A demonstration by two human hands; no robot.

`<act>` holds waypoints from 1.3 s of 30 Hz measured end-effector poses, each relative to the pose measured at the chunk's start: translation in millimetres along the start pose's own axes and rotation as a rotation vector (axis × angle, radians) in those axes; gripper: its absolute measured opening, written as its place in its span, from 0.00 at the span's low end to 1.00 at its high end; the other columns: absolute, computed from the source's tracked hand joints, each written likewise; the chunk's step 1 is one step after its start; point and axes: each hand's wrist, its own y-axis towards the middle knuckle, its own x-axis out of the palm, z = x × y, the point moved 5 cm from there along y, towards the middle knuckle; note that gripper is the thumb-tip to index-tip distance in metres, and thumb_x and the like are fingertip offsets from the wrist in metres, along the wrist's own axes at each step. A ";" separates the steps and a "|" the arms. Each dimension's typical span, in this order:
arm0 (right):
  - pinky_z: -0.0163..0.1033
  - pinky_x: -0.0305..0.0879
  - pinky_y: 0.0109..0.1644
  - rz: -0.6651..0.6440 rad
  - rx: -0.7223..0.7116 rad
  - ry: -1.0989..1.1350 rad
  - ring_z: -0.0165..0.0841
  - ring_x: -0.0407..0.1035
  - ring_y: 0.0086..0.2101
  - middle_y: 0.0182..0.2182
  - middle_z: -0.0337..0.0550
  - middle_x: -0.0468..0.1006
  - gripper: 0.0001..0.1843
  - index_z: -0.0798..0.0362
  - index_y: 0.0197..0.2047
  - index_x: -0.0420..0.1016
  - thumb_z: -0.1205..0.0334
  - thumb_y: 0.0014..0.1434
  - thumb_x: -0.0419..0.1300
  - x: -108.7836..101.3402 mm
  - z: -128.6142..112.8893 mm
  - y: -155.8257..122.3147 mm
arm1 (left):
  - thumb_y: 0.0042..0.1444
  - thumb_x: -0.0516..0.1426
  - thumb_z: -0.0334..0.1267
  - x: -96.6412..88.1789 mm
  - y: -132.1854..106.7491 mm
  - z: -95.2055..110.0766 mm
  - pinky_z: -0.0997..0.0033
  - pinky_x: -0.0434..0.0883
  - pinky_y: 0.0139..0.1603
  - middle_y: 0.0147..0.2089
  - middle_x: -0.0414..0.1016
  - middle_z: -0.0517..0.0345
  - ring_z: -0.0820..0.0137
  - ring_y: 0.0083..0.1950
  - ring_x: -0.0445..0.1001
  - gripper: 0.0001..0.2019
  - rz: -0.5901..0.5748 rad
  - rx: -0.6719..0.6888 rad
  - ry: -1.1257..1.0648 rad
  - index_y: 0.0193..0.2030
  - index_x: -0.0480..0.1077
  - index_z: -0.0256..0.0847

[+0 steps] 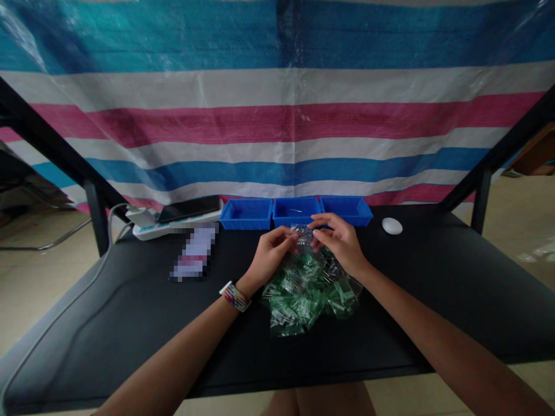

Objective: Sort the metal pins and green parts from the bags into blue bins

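Head view — both hands pinch one small clear bag.

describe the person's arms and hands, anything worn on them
Both arms are bare: no sleeves, no gloves. By the left hand sits a woven wristband in many colours with a white piece at one end, perhaps a watch strap. The right hand and its wrist wear nothing visible.

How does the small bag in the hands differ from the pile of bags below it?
The small bag is single and pinched between the left hand and right hand; the pile of bags is many, lying on the table. The small bag looks mostly clear; the pile of bags shows green. Both are clear plastic.
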 end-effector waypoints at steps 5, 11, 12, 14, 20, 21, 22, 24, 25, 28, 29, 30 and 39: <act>0.37 0.73 0.26 -0.075 0.089 -0.003 0.31 0.74 0.25 0.35 0.39 0.79 0.20 0.47 0.47 0.75 0.49 0.56 0.72 5.7 9.0 -0.1 | 0.61 0.66 0.48 -0.2 0.2 0.9 0.72 0.70 0.37 0.31 0.78 0.59 0.70 0.32 0.75 0.13 -0.002 0.014 -0.004 0.38 0.77 0.38; 0.39 0.72 0.29 -0.083 0.037 -0.056 0.31 0.72 0.24 0.29 0.38 0.78 0.15 0.49 0.37 0.75 0.48 0.56 0.71 7.4 6.8 0.2 | 0.60 0.66 0.48 2.0 -0.4 3.4 0.72 0.70 0.37 0.31 0.78 0.58 0.70 0.33 0.75 0.14 -0.013 0.005 0.020 0.37 0.76 0.38; 0.39 0.72 0.29 -0.073 0.026 -0.066 0.31 0.72 0.24 0.28 0.38 0.78 0.15 0.49 0.36 0.75 0.48 0.56 0.71 6.8 5.8 0.2 | 0.59 0.67 0.48 1.5 -0.4 3.3 0.72 0.69 0.36 0.30 0.77 0.59 0.70 0.32 0.74 0.14 0.002 0.003 0.012 0.36 0.75 0.38; 0.39 0.72 0.29 -0.051 0.001 -0.084 0.32 0.71 0.24 0.28 0.37 0.77 0.15 0.49 0.35 0.74 0.48 0.56 0.71 5.4 3.4 0.0 | 0.58 0.68 0.49 -0.2 -0.6 3.3 0.72 0.68 0.35 0.29 0.75 0.61 0.71 0.31 0.73 0.15 0.037 -0.001 -0.006 0.35 0.71 0.40; 0.40 0.72 0.32 -0.002 -0.138 -0.212 0.34 0.74 0.28 0.30 0.40 0.79 0.09 0.48 0.38 0.77 0.53 0.62 0.67 2.9 -6.7 -4.2 | 0.68 0.56 0.54 -8.7 -4.0 17.2 0.67 0.69 0.44 0.29 0.75 0.55 0.66 0.35 0.73 0.25 0.131 0.135 0.125 0.24 0.72 0.40; 0.40 0.73 0.33 0.001 -0.179 -0.242 0.34 0.75 0.29 0.31 0.40 0.79 0.07 0.48 0.38 0.77 0.55 0.63 0.67 3.1 -9.1 -5.2 | 0.68 0.55 0.54 -9.7 -4.6 19.7 0.66 0.69 0.45 0.30 0.76 0.54 0.65 0.37 0.74 0.24 0.142 0.157 0.138 0.26 0.75 0.40; 0.40 0.73 0.34 0.003 -0.229 -0.273 0.34 0.75 0.30 0.32 0.40 0.79 0.05 0.48 0.39 0.78 0.57 0.63 0.66 3.5 -12.0 -6.3 | 0.68 0.55 0.54 -10.1 -5.0 21.2 0.66 0.69 0.46 0.31 0.77 0.54 0.65 0.38 0.74 0.24 0.143 0.168 0.144 0.28 0.77 0.39; 0.39 0.74 0.35 0.006 -0.353 -0.342 0.34 0.75 0.32 0.34 0.41 0.79 0.02 0.48 0.40 0.79 0.61 0.65 0.65 4.9 -19.3 -8.9 | 0.69 0.55 0.55 -9.4 -5.2 21.8 0.66 0.69 0.46 0.32 0.79 0.53 0.64 0.38 0.75 0.24 0.126 0.168 0.153 0.30 0.79 0.38; 0.39 0.73 0.35 0.007 -0.424 -0.381 0.34 0.75 0.33 0.35 0.41 0.79 0.02 0.48 0.40 0.80 0.63 0.65 0.64 6.0 -23.5 -10.7 | 0.69 0.54 0.55 -8.8 -5.2 21.1 0.66 0.69 0.46 0.32 0.79 0.53 0.64 0.38 0.75 0.26 0.114 0.161 0.161 0.29 0.79 0.38; 0.41 0.75 0.40 -0.014 -0.612 -0.484 0.35 0.76 0.38 0.37 0.43 0.80 0.07 0.47 0.43 0.82 0.68 0.67 0.62 10.8 -34.3 -16.6 | 0.69 0.54 0.56 -7.6 -5.7 18.6 0.68 0.69 0.44 0.32 0.78 0.53 0.65 0.37 0.75 0.27 0.087 0.137 0.180 0.27 0.78 0.38; 0.42 0.75 0.43 -0.027 -0.650 -0.507 0.35 0.77 0.39 0.39 0.43 0.80 0.09 0.47 0.44 0.82 0.69 0.67 0.62 12.5 -36.4 -18.3 | 0.68 0.55 0.56 -7.2 -6.1 18.3 0.68 0.68 0.43 0.31 0.78 0.54 0.66 0.36 0.74 0.26 0.077 0.136 0.189 0.27 0.77 0.38; 0.43 0.76 0.46 -0.040 -0.676 -0.523 0.36 0.77 0.41 0.40 0.44 0.80 0.10 0.46 0.44 0.82 0.70 0.68 0.61 14.1 -37.7 -19.7 | 0.67 0.57 0.55 -6.9 -6.4 18.6 0.69 0.68 0.41 0.31 0.77 0.55 0.67 0.36 0.73 0.25 0.066 0.140 0.199 0.27 0.77 0.38; 0.43 0.74 0.44 0.001 -0.500 -0.587 0.37 0.76 0.40 0.43 0.44 0.80 0.15 0.48 0.50 0.78 0.73 0.63 0.61 8.1 -27.4 -13.1 | 0.61 0.64 0.52 -26.0 2.3 19.4 0.71 0.70 0.36 0.28 0.78 0.57 0.70 0.31 0.74 0.17 0.222 0.132 0.077 0.32 0.80 0.38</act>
